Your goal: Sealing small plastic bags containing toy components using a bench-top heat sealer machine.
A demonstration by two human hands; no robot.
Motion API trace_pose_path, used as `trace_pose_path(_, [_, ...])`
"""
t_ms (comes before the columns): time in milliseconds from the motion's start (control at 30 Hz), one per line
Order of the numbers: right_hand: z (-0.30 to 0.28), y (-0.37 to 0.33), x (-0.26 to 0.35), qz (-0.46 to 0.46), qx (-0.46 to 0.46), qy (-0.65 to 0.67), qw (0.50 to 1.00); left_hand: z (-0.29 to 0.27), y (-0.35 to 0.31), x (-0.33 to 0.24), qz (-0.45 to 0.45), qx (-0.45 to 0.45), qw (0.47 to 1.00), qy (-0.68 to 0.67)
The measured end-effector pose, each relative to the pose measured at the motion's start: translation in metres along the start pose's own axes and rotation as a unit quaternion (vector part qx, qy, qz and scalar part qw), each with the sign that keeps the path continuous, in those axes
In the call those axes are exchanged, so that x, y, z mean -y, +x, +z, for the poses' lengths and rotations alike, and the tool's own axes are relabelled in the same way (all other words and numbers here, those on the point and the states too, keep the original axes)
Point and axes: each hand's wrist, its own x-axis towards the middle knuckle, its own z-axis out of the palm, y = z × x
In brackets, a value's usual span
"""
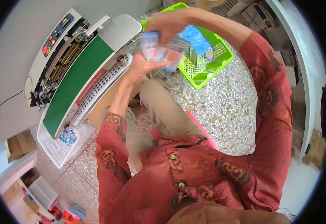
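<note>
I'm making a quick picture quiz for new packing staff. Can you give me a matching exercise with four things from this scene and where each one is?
Things:
1. green basket
2. white tray
3. clear packets
4. green belt

Places:
A. on the sealing machine
B. on the floor below the belt's near end
C. held between left hand and right hand
D. on the speckled floor, beyond the hands

Pairs: 1-D, 2-B, 3-C, 4-A
</note>
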Motion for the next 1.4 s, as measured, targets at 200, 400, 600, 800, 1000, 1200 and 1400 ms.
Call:
trace_pose_path(200, [-0.012, 0.086, 0.001, 0.019, 0.067, -0.078, 0.995, -0.008, -0.004, 0.022, 0.022, -0.147, 0.968, -0.200])
trace_pose_path(400, [-0.004, 0.053, 0.001, -0.103, -0.118, -0.086, 0.984, -0.028, -0.007, 0.028, 0.029, -0.178, 0.940, -0.291])
trace_pose_path(600, [0.097, -0.057, -0.164, 0.155, -0.367, 0.000, 0.917, -0.049, -0.011, 0.023, 0.035, -0.198, 0.943, -0.267])
trace_pose_path(800, [0.272, -0.166, -0.267, 0.404, -0.121, -0.185, 0.888, -0.079, -0.032, 0.027, 0.080, -0.295, 0.921, -0.241])
trace_pose_path(1000, [0.307, -0.139, -0.274, 0.540, -0.081, -0.138, 0.826, -0.105, -0.061, 0.032, 0.080, -0.359, 0.895, -0.250])
trace_pose_path(1200, [0.306, -0.138, -0.279, 0.533, -0.094, -0.184, 0.820, -0.105, -0.057, 0.036, 0.081, -0.366, 0.889, -0.264])
trace_pose_path(1400, [0.248, -0.150, -0.251, 0.364, -0.287, -0.094, 0.881, -0.096, -0.053, 0.036, 0.094, -0.312, 0.913, -0.246])
